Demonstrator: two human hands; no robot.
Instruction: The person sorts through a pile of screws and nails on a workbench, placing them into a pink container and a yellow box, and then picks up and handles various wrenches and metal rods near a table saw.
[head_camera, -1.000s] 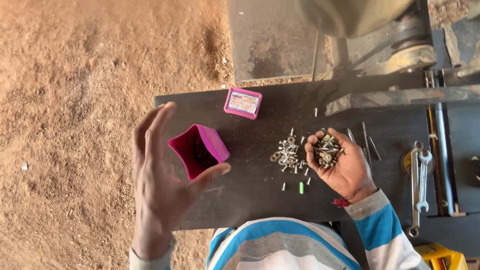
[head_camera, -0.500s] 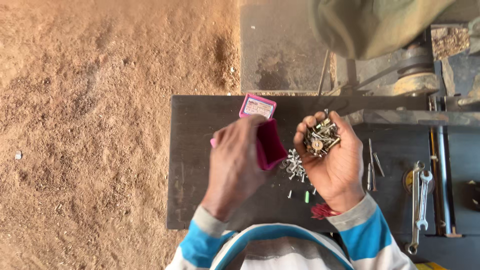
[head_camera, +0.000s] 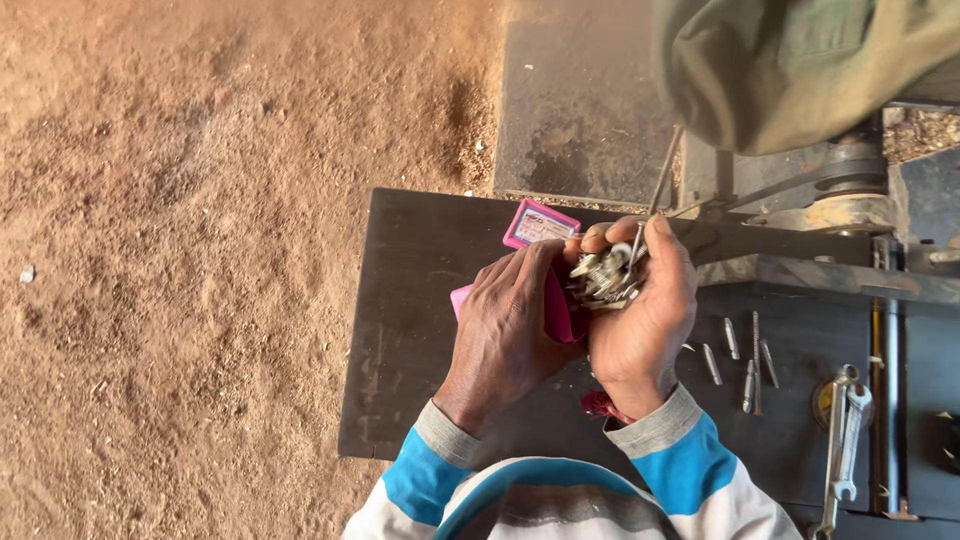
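Nearest you, your left hand (head_camera: 510, 325) is wrapped around the small pink box (head_camera: 557, 310), fingers curled over its side so that only a strip of its wall and a corner at the left show. Hard against it on the right, your right hand (head_camera: 640, 315) is cupped and tipped toward the box, grasping a heap of loose screws and washers (head_camera: 603, 275); the two hands touch, and the heap sits right at the box's mouth.

That box looks like thin, light plastic: stiff enough to hold by its side walls, but likely to flex if you squeeze, so the grip low around the body, as you have it, suits it. The hardware is the awkward part. Small steel pieces are dense for their size, hard, smooth, and free to roll, so a flat palm would probably shed them. A deep cup with the fingertips closed over the far edge should keep them together.

Both hands are over the dark workbench (head_camera: 420, 330). To the right on it lie a few long bits (head_camera: 745, 350), and farther right two spanners (head_camera: 845, 430) near the edge. Just beyond your hands, the pink lid (head_camera: 540, 223) lies flat on the bench, apart from the box. Past it a thin metal rod (head_camera: 663, 180) leans up toward a machine, with an olive cloth (head_camera: 800, 60) at the far right and sawdust-covered ground (head_camera: 200, 200) to the left.
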